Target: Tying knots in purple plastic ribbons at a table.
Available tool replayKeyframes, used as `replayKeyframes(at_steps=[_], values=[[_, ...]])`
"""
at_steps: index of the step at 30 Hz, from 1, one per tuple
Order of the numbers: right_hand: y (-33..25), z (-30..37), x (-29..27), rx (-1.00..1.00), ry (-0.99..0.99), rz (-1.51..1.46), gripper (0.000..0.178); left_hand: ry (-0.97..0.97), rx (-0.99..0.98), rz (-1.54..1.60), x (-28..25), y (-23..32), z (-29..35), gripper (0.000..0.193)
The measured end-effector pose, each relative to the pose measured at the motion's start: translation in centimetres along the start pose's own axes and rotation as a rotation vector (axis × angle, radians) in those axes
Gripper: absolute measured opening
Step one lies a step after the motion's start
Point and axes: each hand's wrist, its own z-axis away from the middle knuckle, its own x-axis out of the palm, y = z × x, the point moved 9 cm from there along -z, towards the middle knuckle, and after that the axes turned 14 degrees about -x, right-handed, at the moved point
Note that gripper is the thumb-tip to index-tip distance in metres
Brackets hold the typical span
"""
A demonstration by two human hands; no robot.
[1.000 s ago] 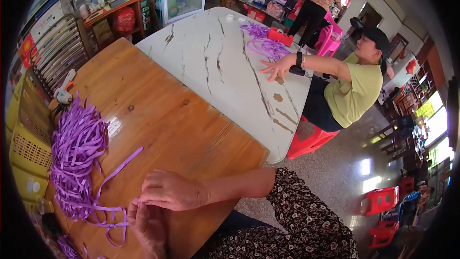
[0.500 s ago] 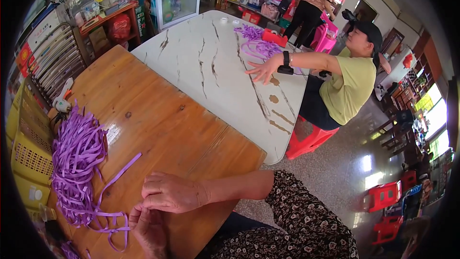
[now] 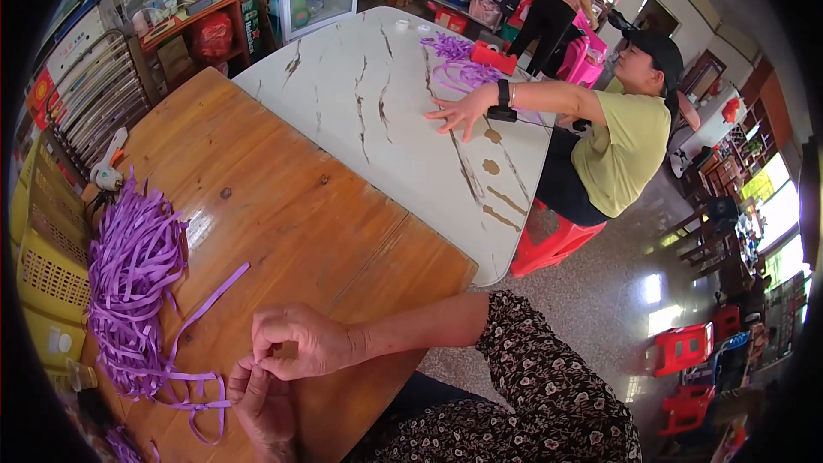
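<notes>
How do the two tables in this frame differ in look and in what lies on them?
The wooden table is brown and plank-grained; the white table is pale with dark cracks. The wooden table bears a big heap of purple strips; the white table bears a smaller purple bunch. They stand edge to edge.

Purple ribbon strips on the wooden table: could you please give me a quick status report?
Both hands, left hand and right hand, pinching one purple ribbon strip. Ribbon pile close by on wooden table. Nothing in the way.
</notes>
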Motion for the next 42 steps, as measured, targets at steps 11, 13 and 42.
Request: replayKeyframes(at_steps=[11, 13, 42], values=[[3.2, 1.1, -0.1, 0.301, 0.056, -0.278, 0.002, -0.025, -0.046, -0.025, 0.4, -0.2, -0.5, 0.009], [4.2, 1.8, -0.3, 0.558, 0.198, -0.471, 0.004, 0.003, -0.038, -0.037, -0.1, 0.3, -0.3, 0.01], [-1.6, -1.2, 1.0, -0.283, -0.383, 0.638, 0.02, 0.175, 0.075, -0.398, -0.4, 2.5, 0.4, 0.005]])
